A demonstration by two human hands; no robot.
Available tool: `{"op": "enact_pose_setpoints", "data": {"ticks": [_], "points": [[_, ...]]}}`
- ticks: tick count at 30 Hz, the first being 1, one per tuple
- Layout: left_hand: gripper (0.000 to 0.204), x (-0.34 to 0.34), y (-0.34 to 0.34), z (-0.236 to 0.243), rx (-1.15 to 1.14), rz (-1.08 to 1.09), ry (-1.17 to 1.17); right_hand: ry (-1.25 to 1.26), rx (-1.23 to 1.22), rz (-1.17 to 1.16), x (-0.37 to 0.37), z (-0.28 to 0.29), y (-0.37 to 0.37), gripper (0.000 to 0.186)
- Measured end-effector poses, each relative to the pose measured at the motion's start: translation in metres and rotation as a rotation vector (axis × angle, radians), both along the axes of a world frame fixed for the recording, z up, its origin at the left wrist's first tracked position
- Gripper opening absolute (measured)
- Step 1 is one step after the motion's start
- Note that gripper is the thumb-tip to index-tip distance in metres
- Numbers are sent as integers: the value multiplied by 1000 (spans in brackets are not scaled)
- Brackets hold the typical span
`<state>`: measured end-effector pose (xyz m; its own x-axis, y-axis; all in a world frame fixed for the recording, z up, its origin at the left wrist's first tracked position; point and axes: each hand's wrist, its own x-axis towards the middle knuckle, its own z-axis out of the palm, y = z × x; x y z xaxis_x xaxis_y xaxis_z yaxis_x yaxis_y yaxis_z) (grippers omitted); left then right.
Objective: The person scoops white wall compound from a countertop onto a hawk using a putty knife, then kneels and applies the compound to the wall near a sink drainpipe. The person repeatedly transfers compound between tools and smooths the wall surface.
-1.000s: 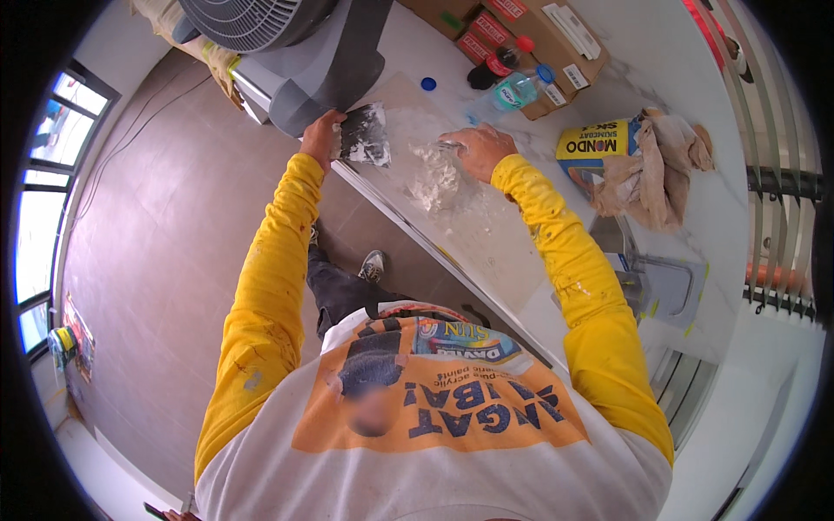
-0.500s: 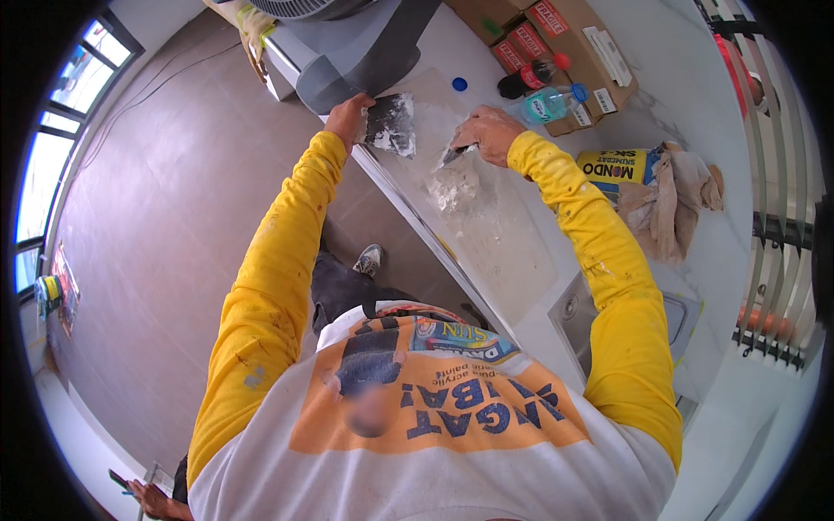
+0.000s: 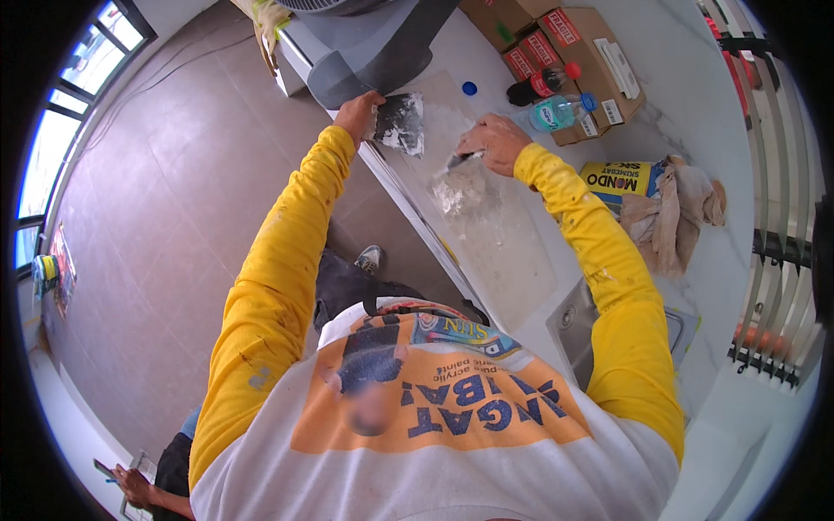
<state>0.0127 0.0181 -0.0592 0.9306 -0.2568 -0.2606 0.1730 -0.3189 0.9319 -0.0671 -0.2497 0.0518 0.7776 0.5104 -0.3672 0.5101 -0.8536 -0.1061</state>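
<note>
My left hand is closed round the edge of a wide, dark putty knife smeared with white paste, held over the counter's edge. To its right, my right hand grips a smaller putty knife, mostly hidden by the fingers, its blade pointing down toward the board. Just below that blade lies a heap of white putty. The heap rests on a pale, smeared board lying along the counter. A blue bottle cap sits near the board's far end.
Beyond my right hand lie a clear bottle, a dark soda bottle and cardboard boxes. A grey fan stands at the far end. Rightward are a yellow bag, a rag and a sink. Another person's hand holds a phone.
The view has shifted slightly, so the counter's things appear a little further right. My right hand's knife has turned somewhat over the putty heap. Both hands keep their hold.
</note>
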Motion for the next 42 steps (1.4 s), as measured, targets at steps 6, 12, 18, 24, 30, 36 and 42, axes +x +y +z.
{"op": "enact_pose_setpoints", "data": {"ticks": [6, 12, 18, 24, 30, 36, 42], "points": [[30, 8, -7, -18, -66, 50, 145, 54, -19, 178, 2, -8, 25, 38], [26, 14, -5, -41, -463, 217, 365, 59, -76, 299, -9, 0, 13, 36], [27, 14, -5, -28, -396, 240, 396, 55, -104, 269, 2, 20, 2, 36], [25, 12, -5, -21, -427, 265, 495, -16, 84, 389, -15, 4, 9, 34], [23, 18, -8, -31, -490, 284, 598, -5, -72, 244, -29, 10, -11, 32], [20, 20, -4, -34, -575, 228, 636, -86, 105, -475, -96, 44, -19, 31], [28, 17, 4, -43, -501, 74, 408, -123, 685, -1352, -176, 2, 17, 31]]}}
